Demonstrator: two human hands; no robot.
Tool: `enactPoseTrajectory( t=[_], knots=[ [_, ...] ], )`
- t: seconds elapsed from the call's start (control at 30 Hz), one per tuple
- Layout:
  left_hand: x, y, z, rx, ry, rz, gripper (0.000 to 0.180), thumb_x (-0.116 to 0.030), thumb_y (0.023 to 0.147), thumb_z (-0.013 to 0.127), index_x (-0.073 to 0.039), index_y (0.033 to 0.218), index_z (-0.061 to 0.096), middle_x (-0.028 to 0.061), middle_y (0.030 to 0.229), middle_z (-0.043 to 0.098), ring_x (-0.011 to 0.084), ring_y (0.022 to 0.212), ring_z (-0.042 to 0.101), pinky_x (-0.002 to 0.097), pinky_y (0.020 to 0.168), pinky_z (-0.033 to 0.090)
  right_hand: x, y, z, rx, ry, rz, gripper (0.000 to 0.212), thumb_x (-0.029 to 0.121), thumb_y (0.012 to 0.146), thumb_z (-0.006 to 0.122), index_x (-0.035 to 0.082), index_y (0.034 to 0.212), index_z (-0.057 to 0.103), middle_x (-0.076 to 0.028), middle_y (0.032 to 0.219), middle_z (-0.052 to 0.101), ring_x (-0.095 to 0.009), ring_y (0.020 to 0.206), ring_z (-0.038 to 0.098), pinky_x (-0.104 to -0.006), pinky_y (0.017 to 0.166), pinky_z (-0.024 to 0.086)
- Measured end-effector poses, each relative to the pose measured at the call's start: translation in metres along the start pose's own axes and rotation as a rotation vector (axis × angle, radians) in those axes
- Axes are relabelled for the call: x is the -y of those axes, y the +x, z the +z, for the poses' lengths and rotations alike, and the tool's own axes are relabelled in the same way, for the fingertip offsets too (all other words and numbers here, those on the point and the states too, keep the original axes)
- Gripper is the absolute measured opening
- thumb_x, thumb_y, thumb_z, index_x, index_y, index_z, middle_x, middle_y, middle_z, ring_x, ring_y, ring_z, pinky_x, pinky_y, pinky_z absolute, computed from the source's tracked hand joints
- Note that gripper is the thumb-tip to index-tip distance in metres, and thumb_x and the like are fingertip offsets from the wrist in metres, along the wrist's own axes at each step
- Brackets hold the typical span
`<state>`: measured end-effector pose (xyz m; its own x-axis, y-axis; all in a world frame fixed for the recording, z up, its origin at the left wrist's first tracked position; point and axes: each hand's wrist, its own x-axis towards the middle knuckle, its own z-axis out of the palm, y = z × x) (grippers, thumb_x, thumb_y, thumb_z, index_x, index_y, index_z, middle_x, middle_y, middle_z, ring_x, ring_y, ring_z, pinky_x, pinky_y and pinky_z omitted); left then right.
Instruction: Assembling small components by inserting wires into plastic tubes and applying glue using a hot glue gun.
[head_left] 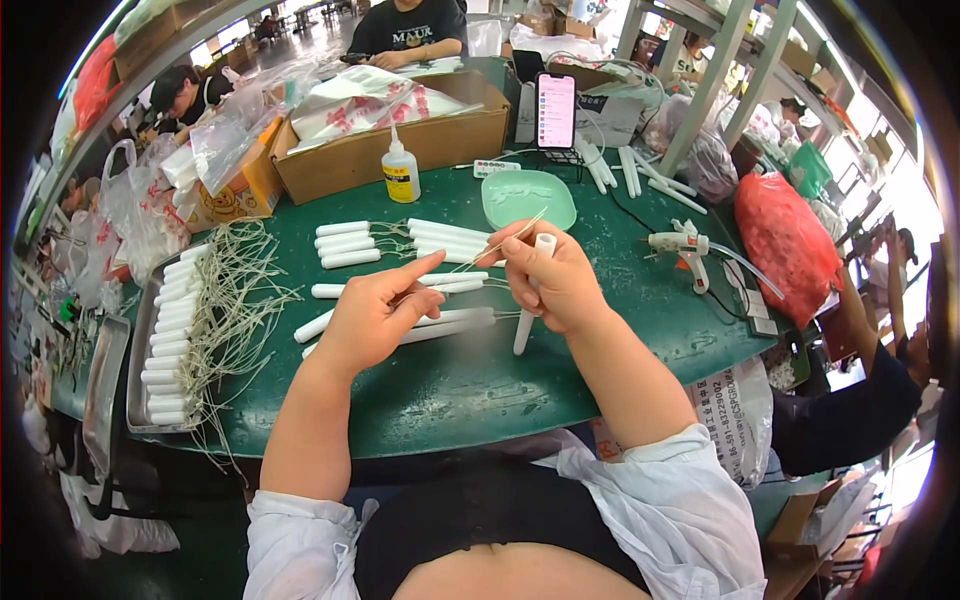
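Note:
My right hand is closed around a slim white tube, which stands nearly upright with its open top end above the fingers. Between the thumb and index finger it also pinches thin pale wires. My left hand is to the left, its index finger stretched toward the wires and its thumb apart; I see nothing held in it. Beneath and between the hands lie several white tubes with wires at their ends. More white tubes lie in pairs of rows farther back.
At left, a metal tray holds many wired white tubes. A glue bottle, light green dish and propped phone stand behind the hands. A glue gun with its cord and a red bag are at right. A cardboard box stands behind.

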<state>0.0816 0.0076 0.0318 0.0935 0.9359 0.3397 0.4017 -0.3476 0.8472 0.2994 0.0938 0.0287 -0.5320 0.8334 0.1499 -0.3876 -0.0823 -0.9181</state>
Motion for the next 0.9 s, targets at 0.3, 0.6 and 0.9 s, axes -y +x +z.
enactPoseTrajectory(
  t=[0.3,0.6,0.9],
  knots=[
    [0.013,0.006,-0.004,-0.226,-0.002,-0.090,0.025,-0.019,0.097,0.061,0.001,0.110,0.071,-0.0001,0.072,0.068,0.0018,0.063,0.051,0.0193,0.057,0.040,-0.012,-0.001,-0.006,0.015,-0.274,-0.409,0.012,0.010,0.095,0.062,0.001,0.103,0.065,-0.009,0.095,0.067,-0.006,0.050,0.044,-0.0213,0.042,0.032],
    [0.020,0.005,-0.021,-0.404,-0.065,0.010,0.020,-0.014,0.094,0.069,0.001,0.108,0.071,-0.0003,0.075,0.065,0.0025,0.064,0.051,0.0186,0.056,0.039,0.008,0.006,-0.013,-0.054,-0.099,-0.050,0.020,0.012,0.093,0.061,0.003,0.111,0.059,-0.005,0.085,0.061,-0.004,0.051,0.041,-0.0201,0.045,0.033],
    [0.012,0.002,-0.023,-0.525,-0.134,0.210,0.021,-0.006,0.095,0.063,0.005,0.112,0.067,0.0115,0.099,0.072,0.0135,0.090,0.068,0.0228,0.080,0.053,0.003,0.015,-0.023,-0.058,-0.544,0.003,0.026,0.020,0.095,0.061,0.004,0.115,0.056,-0.006,0.090,0.065,-0.007,0.068,0.052,-0.0237,0.060,0.044]
  ],
)
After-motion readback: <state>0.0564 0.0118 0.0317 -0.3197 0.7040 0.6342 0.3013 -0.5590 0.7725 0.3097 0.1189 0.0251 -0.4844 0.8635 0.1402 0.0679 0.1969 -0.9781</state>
